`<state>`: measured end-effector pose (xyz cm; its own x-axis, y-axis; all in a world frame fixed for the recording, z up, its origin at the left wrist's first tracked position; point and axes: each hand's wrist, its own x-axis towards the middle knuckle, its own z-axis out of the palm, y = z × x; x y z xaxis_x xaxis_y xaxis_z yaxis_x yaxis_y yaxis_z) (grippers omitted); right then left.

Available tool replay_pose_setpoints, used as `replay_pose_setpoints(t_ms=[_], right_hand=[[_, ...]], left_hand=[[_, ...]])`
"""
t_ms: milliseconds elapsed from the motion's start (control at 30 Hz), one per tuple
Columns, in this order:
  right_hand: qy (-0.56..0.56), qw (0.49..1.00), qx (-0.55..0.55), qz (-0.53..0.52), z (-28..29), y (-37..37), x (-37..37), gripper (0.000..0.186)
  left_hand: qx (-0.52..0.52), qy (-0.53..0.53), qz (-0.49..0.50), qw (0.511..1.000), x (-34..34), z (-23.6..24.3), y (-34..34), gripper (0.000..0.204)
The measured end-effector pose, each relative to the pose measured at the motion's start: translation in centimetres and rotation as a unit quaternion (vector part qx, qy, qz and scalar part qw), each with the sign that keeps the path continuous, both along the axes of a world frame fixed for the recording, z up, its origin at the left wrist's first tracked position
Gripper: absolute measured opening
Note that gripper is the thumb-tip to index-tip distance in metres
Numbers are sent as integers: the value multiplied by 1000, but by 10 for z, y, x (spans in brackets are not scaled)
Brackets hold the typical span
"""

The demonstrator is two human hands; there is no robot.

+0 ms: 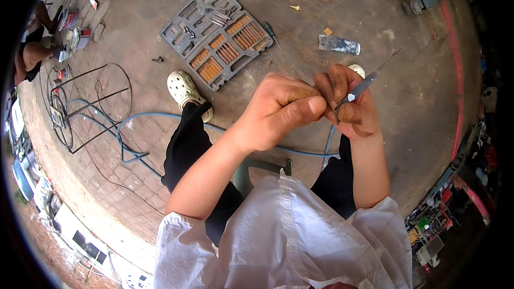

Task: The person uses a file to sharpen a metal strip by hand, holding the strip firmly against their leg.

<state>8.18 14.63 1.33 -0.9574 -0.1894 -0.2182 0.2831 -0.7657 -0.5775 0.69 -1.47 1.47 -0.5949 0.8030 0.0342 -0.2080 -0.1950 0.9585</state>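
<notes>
My right hand (356, 109) is closed, with a dark grey, narrow, flat strip with a pointed end (364, 85) between its fingers. The strip slants up and to the right, with a small pale patch near my fingertips; its exact kind is unclear. Against those fingers rests my left hand (284, 108), curled shut with the thumb pressed over the forefinger. Whatever it pinches, if anything, is hidden. Both hands are stained brown and are raised in front of my lap. Beyond them, an open grey tool case (234, 64) with orange-brown and metal pieces lies on the floor.
A screwdriver (272, 35) lies beside the case, and a blue-and-white flat packet (340, 44) farther right. A blue hose (155, 114) runs across the floor past a black wire frame (96, 96). A vise-like tool (425, 1) stands far right. Another person's leg (36, 58) shows far left.
</notes>
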Motion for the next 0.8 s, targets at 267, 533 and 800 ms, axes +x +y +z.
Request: replay_pose_setpoints(t_ms=[267, 533, 800], right_hand=[[22, 999, 23, 6, -4, 4, -1, 28], [5, 986, 164, -23, -8, 4, 7, 28], [-28, 994, 96, -33, -6, 10, 8, 27]], left_hand=[[-38, -101, -24, 994, -2, 0, 1, 64], [-63, -45, -25, 997, -2, -6, 2, 55], [-101, -46, 1, 994, -3, -5, 10, 49]])
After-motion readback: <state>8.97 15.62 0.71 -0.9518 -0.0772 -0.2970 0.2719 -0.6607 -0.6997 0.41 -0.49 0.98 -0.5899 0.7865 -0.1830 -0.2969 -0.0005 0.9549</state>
